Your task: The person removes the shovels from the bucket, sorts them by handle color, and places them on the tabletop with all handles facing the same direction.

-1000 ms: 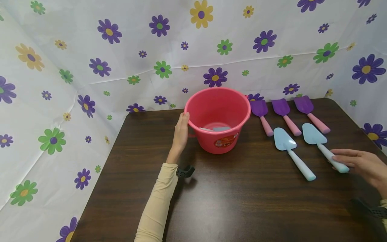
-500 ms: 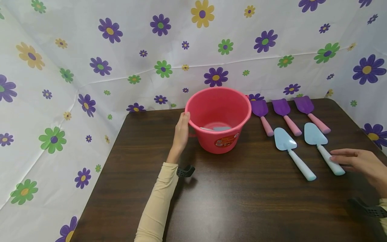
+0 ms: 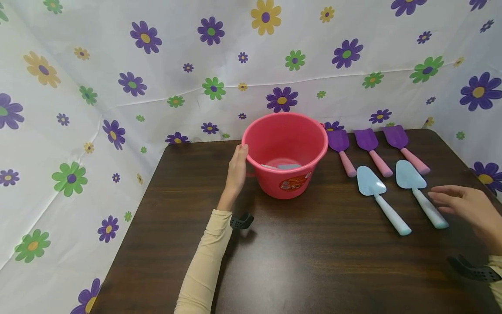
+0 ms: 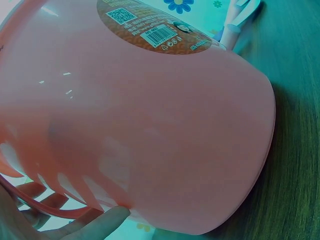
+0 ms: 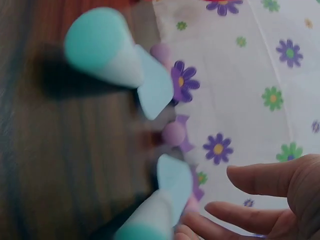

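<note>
A pink bucket [image 3: 270, 181] stands upright at the back middle of the table, with some pale pieces [image 3: 288, 166] partly visible inside. My left hand [image 3: 236, 172] grips its left rim; in the left wrist view a finger [image 4: 107, 222] lies against the bucket wall [image 4: 165, 130]. To the right lie two light-blue trowels with white handles, a left trowel [image 3: 390, 213] and a right trowel [image 3: 425, 205]. My right hand [image 3: 464, 207] hovers beside the right trowel's handle, fingers loosely spread and holding nothing. In the right wrist view the thumb [image 5: 265, 180] is apart from that handle [image 5: 150, 215].
Behind the trowels, a row of purple shovels with pink handles includes a left shovel [image 3: 347, 163], a middle shovel [image 3: 380, 163] and a right shovel [image 3: 415, 161]. A flowered cloth [image 3: 157, 104] hangs behind the dark wooden table [image 3: 313, 270].
The right trowel's handle end has swung slightly left. My right hand has let go of it and lifted a little. My left hand stays on the bucket rim.
</note>
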`<move>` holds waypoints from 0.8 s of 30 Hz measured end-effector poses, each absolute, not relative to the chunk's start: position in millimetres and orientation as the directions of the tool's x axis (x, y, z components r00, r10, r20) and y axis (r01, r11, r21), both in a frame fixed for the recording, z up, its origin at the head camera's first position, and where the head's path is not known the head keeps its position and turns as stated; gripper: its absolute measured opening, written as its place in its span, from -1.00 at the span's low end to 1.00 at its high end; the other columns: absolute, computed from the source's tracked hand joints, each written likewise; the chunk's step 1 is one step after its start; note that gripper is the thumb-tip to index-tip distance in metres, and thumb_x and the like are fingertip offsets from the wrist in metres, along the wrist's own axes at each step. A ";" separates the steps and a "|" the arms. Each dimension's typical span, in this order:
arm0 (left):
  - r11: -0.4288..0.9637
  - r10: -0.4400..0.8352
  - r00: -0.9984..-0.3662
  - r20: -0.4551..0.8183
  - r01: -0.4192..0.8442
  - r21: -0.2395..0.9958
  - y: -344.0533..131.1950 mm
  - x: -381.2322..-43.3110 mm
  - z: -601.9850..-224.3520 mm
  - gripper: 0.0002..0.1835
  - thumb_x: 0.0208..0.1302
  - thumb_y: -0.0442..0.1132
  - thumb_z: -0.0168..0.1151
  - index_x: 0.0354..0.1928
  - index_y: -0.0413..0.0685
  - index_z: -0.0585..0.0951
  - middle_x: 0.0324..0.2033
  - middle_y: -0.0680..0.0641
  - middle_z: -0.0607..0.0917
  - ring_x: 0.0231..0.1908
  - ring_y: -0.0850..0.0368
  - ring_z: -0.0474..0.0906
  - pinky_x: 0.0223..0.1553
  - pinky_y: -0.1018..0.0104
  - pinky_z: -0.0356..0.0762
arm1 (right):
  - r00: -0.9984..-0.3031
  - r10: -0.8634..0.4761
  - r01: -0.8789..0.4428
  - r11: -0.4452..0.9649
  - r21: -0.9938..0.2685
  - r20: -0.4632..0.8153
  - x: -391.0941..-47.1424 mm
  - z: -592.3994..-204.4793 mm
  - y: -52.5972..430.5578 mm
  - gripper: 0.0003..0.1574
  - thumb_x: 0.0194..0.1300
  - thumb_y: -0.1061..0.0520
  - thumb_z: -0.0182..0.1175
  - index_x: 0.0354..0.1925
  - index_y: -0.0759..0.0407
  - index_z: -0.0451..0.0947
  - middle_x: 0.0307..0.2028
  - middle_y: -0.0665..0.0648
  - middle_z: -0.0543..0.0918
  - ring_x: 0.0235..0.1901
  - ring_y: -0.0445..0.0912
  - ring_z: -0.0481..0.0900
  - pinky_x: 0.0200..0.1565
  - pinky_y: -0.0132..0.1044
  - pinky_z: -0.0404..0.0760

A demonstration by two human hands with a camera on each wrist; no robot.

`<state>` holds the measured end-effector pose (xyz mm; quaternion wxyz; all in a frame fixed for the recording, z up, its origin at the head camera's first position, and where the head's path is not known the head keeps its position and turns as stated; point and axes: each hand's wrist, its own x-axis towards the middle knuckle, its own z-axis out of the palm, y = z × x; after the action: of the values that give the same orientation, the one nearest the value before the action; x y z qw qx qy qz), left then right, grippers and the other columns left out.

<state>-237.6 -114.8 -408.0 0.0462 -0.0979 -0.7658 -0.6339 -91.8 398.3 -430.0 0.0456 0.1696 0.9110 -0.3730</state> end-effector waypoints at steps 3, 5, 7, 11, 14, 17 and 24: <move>0.180 0.090 -0.977 0.192 0.205 0.962 -115.1 -237.4 -407.7 -0.35 0.56 0.23 -0.20 0.42 -0.07 0.37 0.20 -0.20 0.57 0.12 -0.17 0.55 -0.23 -0.05 0.79 | -0.938 0.288 0.340 0.661 -0.669 -0.193 -92.5 -419.7 388.4 -0.18 0.66 -0.05 -0.14 0.40 0.69 0.09 0.33 0.79 0.13 0.23 0.64 0.25 0.10 0.42 0.51; 0.179 0.090 -0.977 0.192 0.206 0.962 -115.3 -237.3 -407.4 -0.35 0.56 0.23 -0.20 0.42 -0.07 0.37 0.21 -0.20 0.57 0.12 -0.16 0.55 -0.23 -0.05 0.79 | -0.941 0.290 0.330 0.664 -0.672 -0.175 -92.6 -413.0 382.8 -0.16 0.65 -0.08 -0.14 0.42 0.68 0.07 0.33 0.79 0.13 0.23 0.64 0.25 0.10 0.57 0.36; 0.177 0.089 -0.977 0.195 0.208 0.962 -115.3 -237.6 -407.1 -0.35 0.56 0.22 -0.19 0.42 -0.08 0.37 0.21 -0.21 0.57 0.11 -0.14 0.55 -0.23 -0.06 0.79 | -0.946 0.284 0.314 0.667 -0.676 -0.159 -92.6 -407.0 378.1 -0.14 0.65 -0.10 -0.13 0.43 0.66 0.06 0.34 0.79 0.13 0.22 0.64 0.27 0.10 0.59 0.34; 0.178 0.093 -0.976 0.198 0.212 0.961 -115.1 -237.9 -407.0 -0.35 0.56 0.21 -0.19 0.41 -0.10 0.37 0.21 -0.23 0.56 0.10 -0.13 0.55 -0.24 -0.08 0.78 | -0.954 0.268 0.287 0.680 -0.674 -0.135 -92.7 -395.9 369.1 -0.09 0.64 -0.15 -0.10 0.46 0.63 0.06 0.35 0.78 0.13 0.19 0.63 0.31 0.06 0.59 0.34; 0.180 0.094 -0.975 0.201 0.215 0.960 -114.4 -237.9 -406.6 -0.36 0.56 0.19 -0.19 0.40 -0.11 0.36 0.20 -0.25 0.56 0.10 -0.15 0.55 -0.25 -0.08 0.78 | -0.959 0.260 0.270 0.698 -0.663 -0.117 -93.8 -388.6 361.3 -0.06 0.63 -0.19 -0.09 0.46 0.61 0.08 0.36 0.77 0.15 0.19 0.62 0.34 0.06 0.57 0.35; 0.181 0.091 -0.976 0.200 0.213 0.960 -114.1 -237.9 -406.4 -0.37 0.56 0.19 -0.19 0.40 -0.12 0.37 0.20 -0.24 0.56 0.10 -0.15 0.55 -0.26 -0.06 0.79 | -0.966 0.239 0.241 0.716 -0.655 -0.094 -95.7 -381.3 354.5 -0.07 0.62 -0.19 -0.06 0.46 0.60 0.10 0.35 0.76 0.18 0.17 0.60 0.36 0.04 0.24 0.64; 0.189 0.087 -0.978 0.190 0.203 0.961 -114.1 -237.3 -406.2 -0.36 0.56 0.20 -0.20 0.41 -0.10 0.35 0.22 -0.22 0.56 0.11 -0.11 0.55 -0.23 -0.08 0.78 | -0.984 0.178 0.145 0.699 -0.700 -0.026 -98.1 -363.6 333.5 -0.16 0.61 -0.13 0.02 0.43 0.56 0.22 0.28 0.53 0.45 -0.25 -0.40 0.62 -0.46 -0.71 0.44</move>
<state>-237.3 -114.1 -406.2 0.0460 -0.0945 -0.7696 -0.6298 -98.1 333.5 -363.6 -0.0216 0.0878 0.9215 -0.3777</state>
